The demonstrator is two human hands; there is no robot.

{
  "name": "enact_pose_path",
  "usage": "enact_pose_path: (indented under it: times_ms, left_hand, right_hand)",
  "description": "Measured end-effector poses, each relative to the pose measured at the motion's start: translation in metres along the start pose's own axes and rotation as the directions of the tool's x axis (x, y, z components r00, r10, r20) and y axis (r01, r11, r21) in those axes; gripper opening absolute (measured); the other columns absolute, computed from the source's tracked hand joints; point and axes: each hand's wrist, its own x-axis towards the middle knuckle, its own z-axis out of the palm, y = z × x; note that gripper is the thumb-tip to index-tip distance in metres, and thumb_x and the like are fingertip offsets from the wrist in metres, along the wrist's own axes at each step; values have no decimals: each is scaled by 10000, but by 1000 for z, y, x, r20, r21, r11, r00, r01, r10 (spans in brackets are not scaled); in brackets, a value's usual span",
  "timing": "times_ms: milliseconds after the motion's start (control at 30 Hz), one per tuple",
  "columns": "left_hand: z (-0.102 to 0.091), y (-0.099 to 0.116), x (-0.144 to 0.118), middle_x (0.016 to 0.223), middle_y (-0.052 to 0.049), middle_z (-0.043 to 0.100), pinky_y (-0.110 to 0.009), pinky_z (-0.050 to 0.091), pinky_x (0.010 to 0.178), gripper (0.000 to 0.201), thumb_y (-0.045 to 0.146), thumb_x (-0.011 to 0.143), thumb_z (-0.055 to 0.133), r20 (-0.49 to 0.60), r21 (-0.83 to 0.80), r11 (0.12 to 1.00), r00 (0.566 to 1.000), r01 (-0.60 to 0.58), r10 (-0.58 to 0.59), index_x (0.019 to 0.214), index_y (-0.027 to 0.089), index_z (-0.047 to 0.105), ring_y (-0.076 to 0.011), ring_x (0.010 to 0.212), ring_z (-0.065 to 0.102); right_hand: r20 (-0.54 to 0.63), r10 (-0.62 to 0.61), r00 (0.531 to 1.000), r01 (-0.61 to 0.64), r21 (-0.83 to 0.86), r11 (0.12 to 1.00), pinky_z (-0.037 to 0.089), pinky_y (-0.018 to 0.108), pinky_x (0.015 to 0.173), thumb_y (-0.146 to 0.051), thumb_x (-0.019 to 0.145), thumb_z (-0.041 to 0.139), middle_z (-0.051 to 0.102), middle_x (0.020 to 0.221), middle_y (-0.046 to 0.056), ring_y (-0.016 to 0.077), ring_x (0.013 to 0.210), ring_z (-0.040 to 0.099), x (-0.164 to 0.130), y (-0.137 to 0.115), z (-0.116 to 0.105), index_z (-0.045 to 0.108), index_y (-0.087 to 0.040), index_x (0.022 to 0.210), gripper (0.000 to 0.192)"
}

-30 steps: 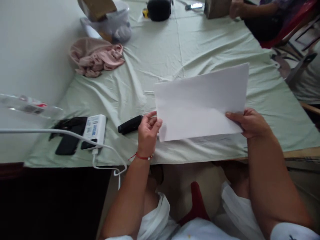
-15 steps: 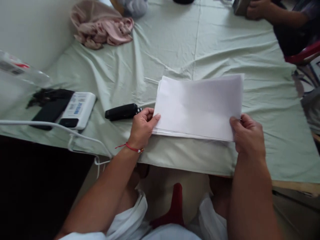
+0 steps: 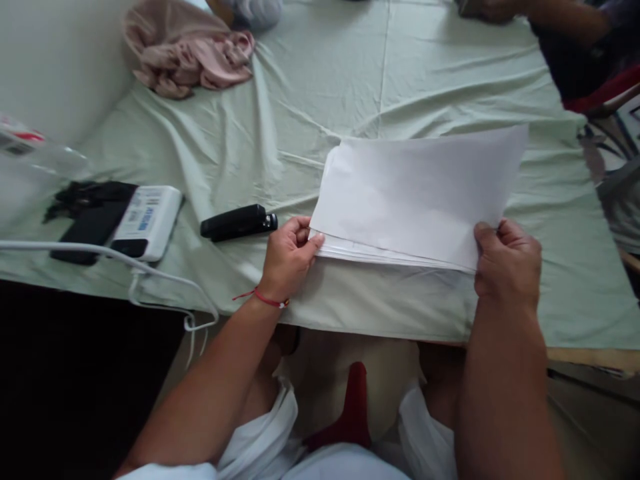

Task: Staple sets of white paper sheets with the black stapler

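Note:
Blank white sheets of paper lie in a loose stack just above the table's front edge. My left hand pinches the stack's left edge, its thumb on top. The right edge is gripped by my right hand, thumb above and fingers curled. The top sheet is shifted and angled to the right, so the edges of several lower sheets show along the front. Whether my right hand holds only the top sheet or more, I cannot tell. Left of my left hand lies a black object like a stapler.
At the left are a white power bank with a white cable, a dark flat device and a clear plastic item. Pink cloth lies at the back. Another person's arm reaches in at top right.
The top sheet has slid and turned rightward with my right hand, its far right corner rising. Lower sheets now show at the front left. The view has shifted slightly.

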Motion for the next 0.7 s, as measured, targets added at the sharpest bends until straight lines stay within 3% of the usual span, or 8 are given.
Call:
enact_pose_path:
  times_ms: [200,333,500,600,700]
  left_hand:
    - [1,-3,5,615,37,537,-242,320,481,346,464,824,831,-163,-20,998,985,-53,49,723,215,612,-98,523,398]
    - [1,-4,6,599,46,434,-240,284,462,421,540,846,825,-161,-17,998,985,-67,64,696,224,592,-102,527,336]
    - [1,-8,6,599,55,413,-241,265,424,477,617,829,831,-166,-70,997,986,-42,30,710,233,575,-96,501,337]
    - [1,-3,8,601,43,499,-244,385,462,469,624,806,838,-148,-152,988,989,-24,1,727,240,580,-119,541,483]
    - [-2,5,10,623,-3,610,-307,555,587,502,721,839,734,-59,-271,962,997,37,-54,734,246,607,-202,695,681]
  right_hand:
    - [43,26,999,-28,45,999,585,299,769,-166,746,751,752,758,3,156,701,695,-2,-2,4,762,-174,845,100]
    - [35,50,998,-52,84,995,627,338,802,-190,695,791,779,793,14,185,745,725,-1,-2,0,754,-190,817,127]
    - [68,112,991,-120,124,985,641,361,807,-204,656,831,777,817,48,221,816,753,0,-3,-4,730,-181,800,177]
    - [87,120,989,-131,135,982,636,353,809,-200,659,837,768,806,49,223,831,757,0,-4,-5,732,-178,811,186]
    - [121,116,986,-131,118,984,628,334,790,-205,679,841,769,794,32,216,828,754,-1,-7,-5,753,-186,837,182]
